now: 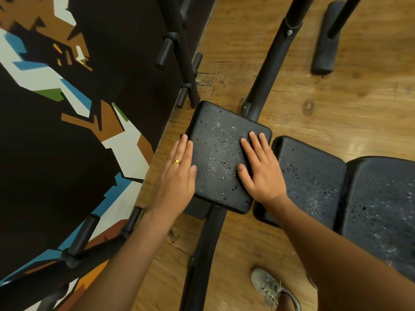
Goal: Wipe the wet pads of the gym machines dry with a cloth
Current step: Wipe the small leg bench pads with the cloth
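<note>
Three black pads (312, 176) in a row, beaded with water. Both grips flat, empty: left grip (177, 176) on the end pad's (217, 153) left edge, right grip (260, 171) near its right edge.

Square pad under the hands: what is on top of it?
Water drops dot the square pad. The right hand lies flat on it; the left hand rests on its left edge. The surface beneath the hands is covered.
</note>
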The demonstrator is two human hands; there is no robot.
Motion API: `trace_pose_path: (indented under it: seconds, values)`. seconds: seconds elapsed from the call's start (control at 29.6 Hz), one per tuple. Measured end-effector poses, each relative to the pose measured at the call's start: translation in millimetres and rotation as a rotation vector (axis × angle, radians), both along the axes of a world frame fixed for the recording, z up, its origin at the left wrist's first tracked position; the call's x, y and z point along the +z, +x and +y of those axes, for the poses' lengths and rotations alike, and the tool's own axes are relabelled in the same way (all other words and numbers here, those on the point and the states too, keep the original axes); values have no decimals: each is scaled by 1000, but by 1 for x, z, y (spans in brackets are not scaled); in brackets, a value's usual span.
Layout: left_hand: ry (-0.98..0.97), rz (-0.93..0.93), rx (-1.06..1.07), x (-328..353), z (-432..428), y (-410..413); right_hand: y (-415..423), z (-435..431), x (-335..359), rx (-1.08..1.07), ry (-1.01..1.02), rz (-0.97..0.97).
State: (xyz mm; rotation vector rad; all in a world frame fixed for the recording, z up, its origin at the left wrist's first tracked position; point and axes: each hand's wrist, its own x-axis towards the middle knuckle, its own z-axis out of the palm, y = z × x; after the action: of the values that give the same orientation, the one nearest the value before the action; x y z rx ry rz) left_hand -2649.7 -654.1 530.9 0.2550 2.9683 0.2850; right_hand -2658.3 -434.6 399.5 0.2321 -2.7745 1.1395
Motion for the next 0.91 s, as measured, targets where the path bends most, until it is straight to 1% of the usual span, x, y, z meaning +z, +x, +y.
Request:
trace_pose_path:
  seconds: [0.07,0.14,0.27,0.37,0.47,0.57,0.71,0.81,0.91]
  values:
    - [27,19,-41,0,-2,-5,-1,0,-1,0,1,8]
    - [88,-8,-42,3,-3,-16,0,0,-1,-5,2,13]
    - [177,-53,-73,13,-3,-60,-1,-1,-2,-6,-1,15]
    - [147,-57,-160,13,14,-107,-2,0,-1,-10,4,10]
    - [120,-57,-202,11,28,-134,-1,0,-2,-8,7,2]
    - [152,-73,-183,12,25,-129,-1,0,-2,-5,23,0]
    - [192,-72,-95,18,9,-90,0,-3,2,-9,25,-21]
    - [155,-68,-77,14,3,-62,-1,-2,3,-2,10,-25]
    - [98,-51,-110,9,9,-72,0,0,3,-3,5,-26]
